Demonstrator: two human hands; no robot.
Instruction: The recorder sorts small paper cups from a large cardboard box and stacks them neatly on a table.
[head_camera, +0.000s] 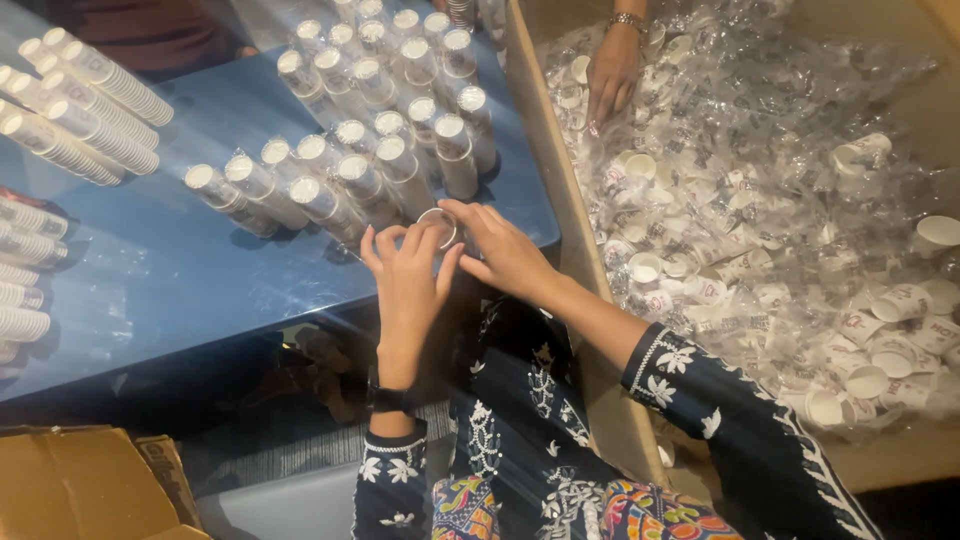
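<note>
A stack of paper cups (437, 232) is gripped at its top rim, just left of the frame's centre, at the near edge of the blue table (180, 280). The left hand (408, 278) is wrapped around the stack from the near side, fingers closed on it; the right hand (502, 250) is pressed against the rim from the right, thumb and fingertips curled onto the top cup. Both hands are closed on the same stack, though how firmly cannot be told.

The stack is being set down or steadied beside the cluster of finished stacks (380, 120) that is spread up the middle of the table. By the look of it, this is the placing step: the stack is being brought into line with its neighbours. A steady, upright release is called for next, since the tall stacks stand close together and a nudge could tip several at once.

More stacks (85, 100) are laid on their sides at the upper left, and others are seen at the left edge. On the right, a large cardboard box (575, 240) is filled with loose cups in clear plastic wrap (760, 200). At the top, another person's hand (612, 75) with a bracelet is pushed in among them. A brown carton (80, 485) is seen at the lower left.
</note>
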